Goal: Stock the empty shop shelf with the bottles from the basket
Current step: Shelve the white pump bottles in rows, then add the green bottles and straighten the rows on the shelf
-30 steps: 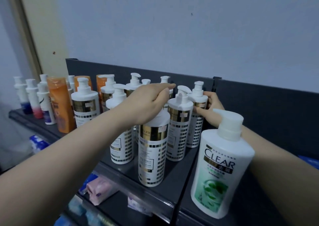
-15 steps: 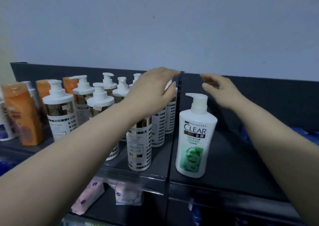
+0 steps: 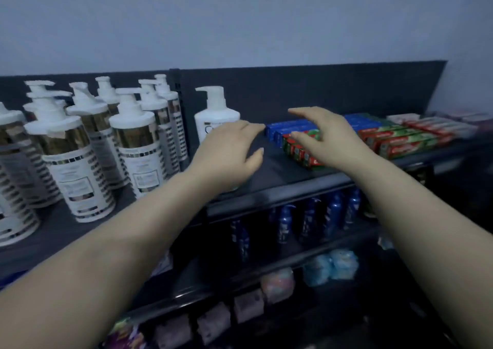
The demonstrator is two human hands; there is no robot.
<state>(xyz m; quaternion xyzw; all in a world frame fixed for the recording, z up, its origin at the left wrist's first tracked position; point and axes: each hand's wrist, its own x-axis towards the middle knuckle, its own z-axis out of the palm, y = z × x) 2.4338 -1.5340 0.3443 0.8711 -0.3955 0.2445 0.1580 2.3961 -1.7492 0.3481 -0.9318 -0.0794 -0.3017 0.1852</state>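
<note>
Both sets of fingers are loosely spread and hold nothing: the left hand [image 3: 229, 159] is in front of a white plastic pump bottle [image 3: 216, 114], and the right hand [image 3: 330, 140] hovers over the dark grey shelf [image 3: 274, 162]. The bottle stands upright on that shelf, with white-and-gold pump bottles [image 3: 133, 140] to its left and red and blue toothpaste boxes [image 3: 400, 140] to its right.

No readable text, labels on pump bottles [image 3: 77, 159], white bottle [image 3: 216, 114], boxes [image 3: 394, 140] blurred
</note>
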